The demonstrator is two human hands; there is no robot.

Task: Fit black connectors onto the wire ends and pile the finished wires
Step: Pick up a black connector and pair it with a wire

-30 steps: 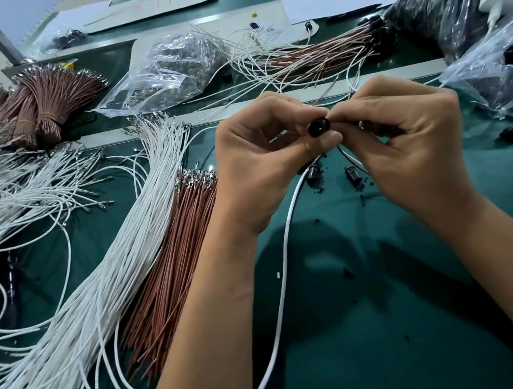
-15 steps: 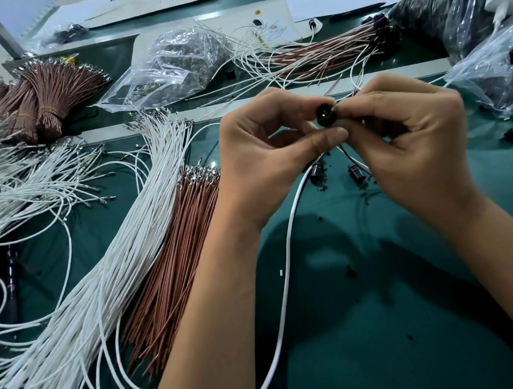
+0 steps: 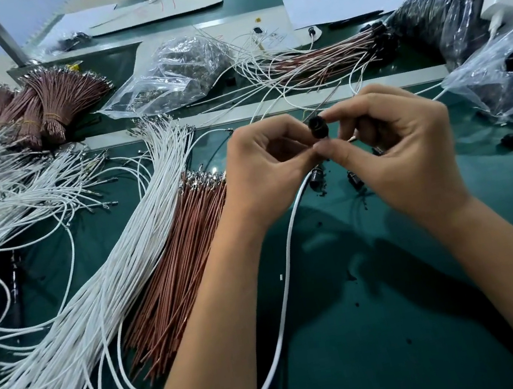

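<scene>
Your left hand (image 3: 268, 163) and right hand (image 3: 398, 145) both pinch one black connector (image 3: 318, 128) above the green table (image 3: 386, 325). White wires (image 3: 101, 286) lie left.

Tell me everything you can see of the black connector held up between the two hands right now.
The black connector is a small, round, dark piece that looks like moulded plastic, with a ringed face turned towards the camera. It is held above the green table, pinched between the fingertips of the left hand and the right hand, which cover its lower part. Whether a wire is already seated in it cannot be told; fingers hide the back.
</scene>
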